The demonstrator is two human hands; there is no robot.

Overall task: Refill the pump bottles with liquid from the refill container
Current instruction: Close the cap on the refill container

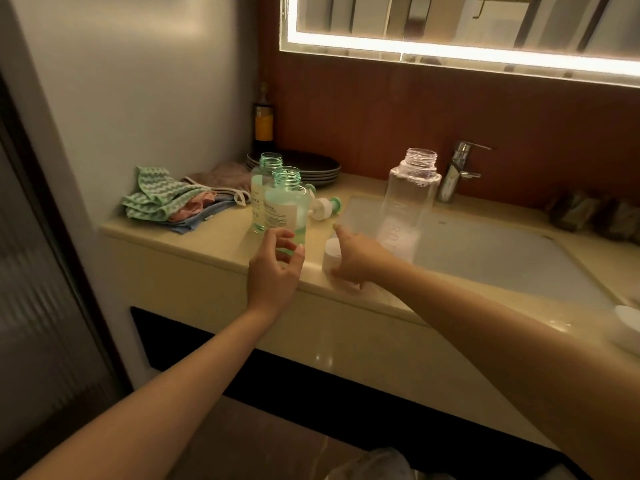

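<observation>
Two green translucent pump bottles stand open-necked on the beige counter (214, 244), the front bottle (285, 206) close before the back bottle (261, 188). Their pump heads (325, 205) lie on the counter just right of them. The clear refill container (410, 199) stands upright and uncapped at the sink's near left corner. My left hand (275, 271) hovers at the front bottle's base with fingers loosely curled and fingertips close together, not wrapped round the bottle. My right hand (358, 259) holds a white cap (331, 251) on the counter edge, index finger stretched forward.
A sink basin (502, 258) fills the counter's right half, with a chrome faucet (457, 171) behind it. Folded cloths (162, 200), stacked dark plates (313, 166) and a dark bottle (263, 123) sit at the back left. A white object (628, 327) lies at the right edge.
</observation>
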